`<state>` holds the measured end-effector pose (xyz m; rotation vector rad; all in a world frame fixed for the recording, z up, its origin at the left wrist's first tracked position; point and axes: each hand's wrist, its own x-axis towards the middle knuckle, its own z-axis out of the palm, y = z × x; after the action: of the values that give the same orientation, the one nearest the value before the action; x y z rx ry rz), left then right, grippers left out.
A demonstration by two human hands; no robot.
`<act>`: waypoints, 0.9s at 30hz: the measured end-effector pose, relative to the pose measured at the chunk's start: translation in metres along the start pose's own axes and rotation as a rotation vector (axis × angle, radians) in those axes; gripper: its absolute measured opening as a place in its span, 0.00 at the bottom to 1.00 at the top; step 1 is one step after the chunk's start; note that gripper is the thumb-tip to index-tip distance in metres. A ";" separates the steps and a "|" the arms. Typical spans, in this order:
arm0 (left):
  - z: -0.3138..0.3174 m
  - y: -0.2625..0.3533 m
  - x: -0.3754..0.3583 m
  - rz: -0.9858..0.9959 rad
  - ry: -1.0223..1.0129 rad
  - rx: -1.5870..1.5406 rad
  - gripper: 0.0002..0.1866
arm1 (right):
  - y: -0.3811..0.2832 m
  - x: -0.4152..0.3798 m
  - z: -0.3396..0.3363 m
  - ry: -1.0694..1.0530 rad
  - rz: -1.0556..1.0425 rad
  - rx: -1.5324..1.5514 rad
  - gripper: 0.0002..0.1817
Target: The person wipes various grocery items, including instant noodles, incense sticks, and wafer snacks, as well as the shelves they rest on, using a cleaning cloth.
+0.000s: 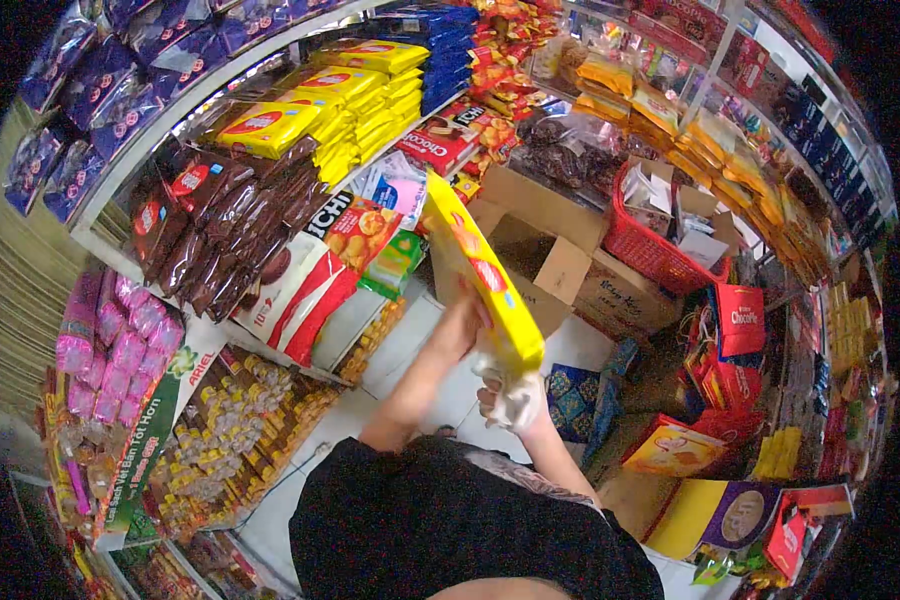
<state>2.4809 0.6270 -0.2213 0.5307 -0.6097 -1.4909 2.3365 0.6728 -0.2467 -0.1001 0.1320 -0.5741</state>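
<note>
A long yellow packet (488, 275) with red and blue labels is held upright and tilted in front of me, over the floor. My left hand (457, 322) grips it from the left, slightly blurred, its fingers partly hidden behind the packet. My right hand (490, 398) is closed around a crumpled white cloth (517, 396) at the packet's lower end. Stacked yellow packets (270, 128) with similar labels lie on the shelf at upper left, beside dark brown packets (220, 225).
An open cardboard box (515, 215) stands ahead on the floor, near a red basket (660, 245) holding papers. Snack bags (300, 290) line the left shelf edge above a rack of small bottles (230, 440). Red gift bags (720, 370) and patterned blue packages (575, 395) are to the right.
</note>
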 end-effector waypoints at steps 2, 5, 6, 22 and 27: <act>0.029 0.056 0.015 0.032 0.012 -0.053 0.15 | 0.005 -0.004 0.029 0.475 -0.276 -0.135 0.20; 0.025 0.126 0.050 0.132 -0.056 0.028 0.16 | 0.001 -0.020 0.007 0.355 -0.241 0.032 0.19; 0.024 0.150 0.066 0.167 -0.061 0.089 0.17 | 0.000 -0.023 0.004 0.328 -0.267 0.101 0.19; 0.013 0.269 0.205 0.436 0.255 0.085 0.22 | 0.004 -0.036 -0.022 0.374 -0.397 0.140 0.20; 0.002 0.279 0.210 1.007 0.685 0.425 0.33 | 0.009 -0.031 -0.028 0.424 -0.392 0.157 0.20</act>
<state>2.6843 0.4233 -0.0244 0.8397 -0.5109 -0.1840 2.3112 0.6952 -0.2721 0.1544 0.4852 -0.9907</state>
